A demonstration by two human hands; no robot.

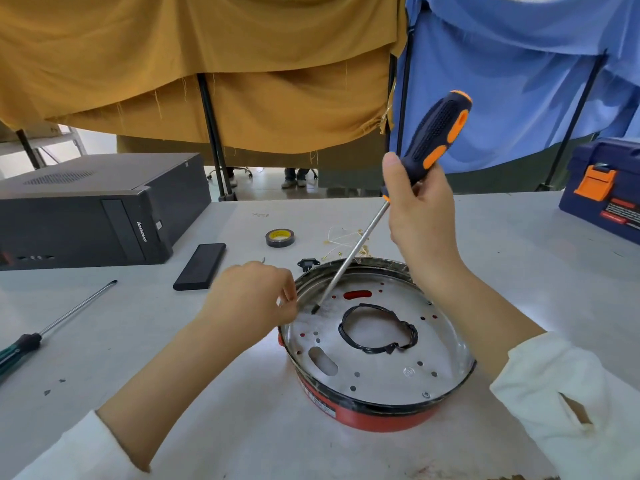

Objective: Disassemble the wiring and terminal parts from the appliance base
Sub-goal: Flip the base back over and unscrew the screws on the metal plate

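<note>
Head view showed the base lying flat on the table, open metal face up, red wall toward the person. It looked like thin stamped metal on a plastic shell: probably light and stiff, likely to slide on the smooth top, with an edge that could be sharp. The rim seemed the sound place to steady it. Inside lay a black wire loop, soft and bendable, best pinched anywhere along its coil.

The right hand gripped a screwdriver low on its handle. Its long axis slanted down and left, tip resting on the plate near the left rim, handle up and away.

The left hand sat at that rim, fingers curled; blur hid whether it pinched anything.
</note>
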